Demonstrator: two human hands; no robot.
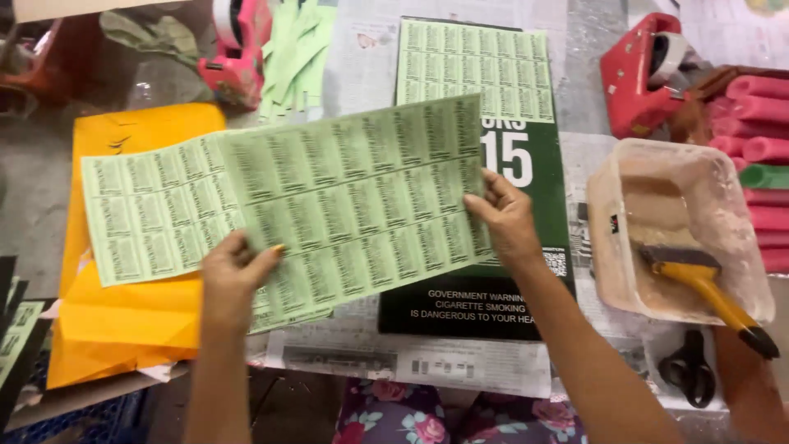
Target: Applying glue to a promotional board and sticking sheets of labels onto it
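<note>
I hold a pale green sheet printed with many small labels [362,197] above the table. My left hand [234,275] pinches its lower left edge. My right hand [505,218] grips its right edge. A second green label sheet [156,214] lies on the left, partly under the held one. A third green label sheet [477,66] rests on a dark green and black carton [518,271] behind and below the held sheet.
An orange envelope [115,329] lies at left. Cut green strips [300,57] and a pink tape dispenser [238,49] sit at the back. At right are a red tape dispenser [645,74], a tub [740,214] with a yellow-handled brush [707,288], black scissors [686,370] and pink foam rolls [760,123].
</note>
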